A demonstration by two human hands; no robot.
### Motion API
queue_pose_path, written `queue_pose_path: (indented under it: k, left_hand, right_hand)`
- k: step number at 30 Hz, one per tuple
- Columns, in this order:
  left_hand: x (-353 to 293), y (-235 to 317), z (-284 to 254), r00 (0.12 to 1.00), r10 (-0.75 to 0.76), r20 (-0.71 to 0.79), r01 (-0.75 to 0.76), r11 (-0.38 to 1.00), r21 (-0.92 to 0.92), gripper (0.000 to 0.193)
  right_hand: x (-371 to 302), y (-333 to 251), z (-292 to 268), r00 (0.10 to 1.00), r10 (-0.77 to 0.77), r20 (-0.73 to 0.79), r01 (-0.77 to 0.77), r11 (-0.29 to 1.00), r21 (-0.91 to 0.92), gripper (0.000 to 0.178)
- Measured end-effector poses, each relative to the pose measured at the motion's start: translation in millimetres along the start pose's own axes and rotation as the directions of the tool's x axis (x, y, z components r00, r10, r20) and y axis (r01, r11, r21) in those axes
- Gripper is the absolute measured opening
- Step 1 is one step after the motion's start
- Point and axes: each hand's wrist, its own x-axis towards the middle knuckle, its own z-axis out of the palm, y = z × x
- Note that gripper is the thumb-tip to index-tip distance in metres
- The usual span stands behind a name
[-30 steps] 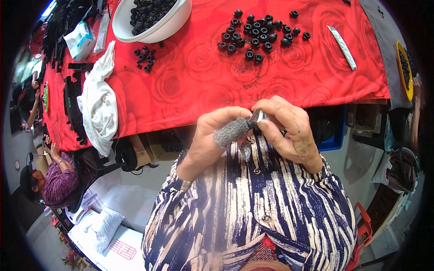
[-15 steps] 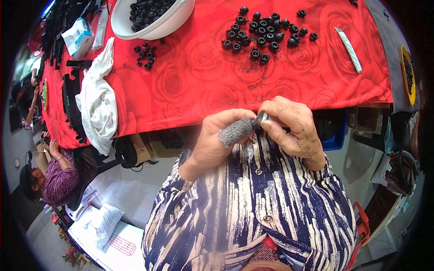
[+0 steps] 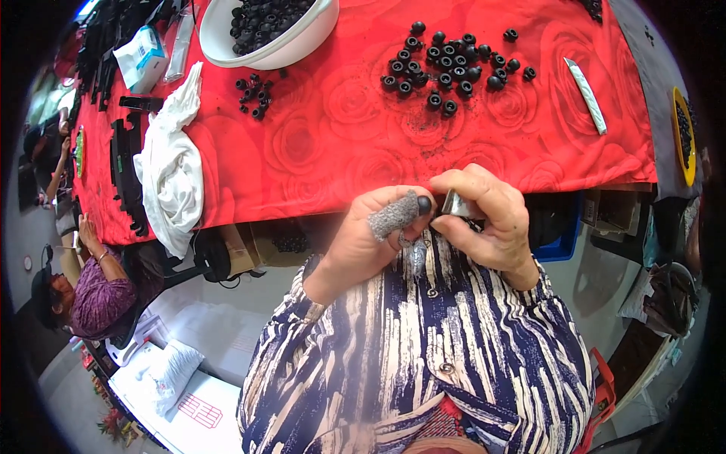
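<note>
Close to the table's front edge, my left hand point(image 3: 367, 227) pinches a small black round part point(image 3: 424, 204). A grey fuzzy sleeve point(image 3: 393, 216) covers one of its fingers. My right hand point(image 3: 491, 219), just beside it, is closed on a small flat metal blade point(image 3: 454, 203), held a little apart from the black part. Farther off on the red cloth lies a loose group of black round parts point(image 3: 444, 62), several with hollow openings, with dark crumbs around them. Smaller black pieces point(image 3: 255, 94) form a second group to the left.
A white bowl point(image 3: 302, 45) of black parts stands at the far left. A crumpled white cloth point(image 3: 172, 174) hangs over the left edge beside black strips point(image 3: 125, 174). A white-wrapped stick point(image 3: 586, 94) and a yellow tray point(image 3: 683, 136) are at right. Another person in purple point(image 3: 102, 295) sits left.
The blade has come away from the black part; my right hand has turned and my hands are slightly farther apart. The black part now shows its rounded side. The whole view has shifted slightly.
</note>
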Motion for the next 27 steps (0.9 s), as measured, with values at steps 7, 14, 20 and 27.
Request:
queue_pose_path:
  k: [7,14,20,27]
  left_hand:
    - [0,-3,-1,0.996,-0.064,0.056,0.066,0.998,-0.02,0.023]
    - [-4,-5,4,0.994,-0.104,0.034,0.106,0.993,-0.056,0.024]
    - [-5,-3,10,0.996,-0.079,0.041,0.079,0.997,0.019,0.027]
    - [-6,-7,8,0.998,-0.065,-0.013,0.065,0.997,-0.036,0.026]
  right_hand:
    - [-3,10,13,0.963,-0.268,-0.033,0.261,0.955,-0.14,0.038]
    - [-8,11,17,0.933,-0.352,-0.08,0.336,0.927,-0.166,0.037]
    - [-14,14,21,0.926,-0.357,-0.12,0.338,0.929,-0.15,0.033]
    - [-18,18,20,0.9,-0.409,-0.151,0.384,0.907,-0.17,0.029]
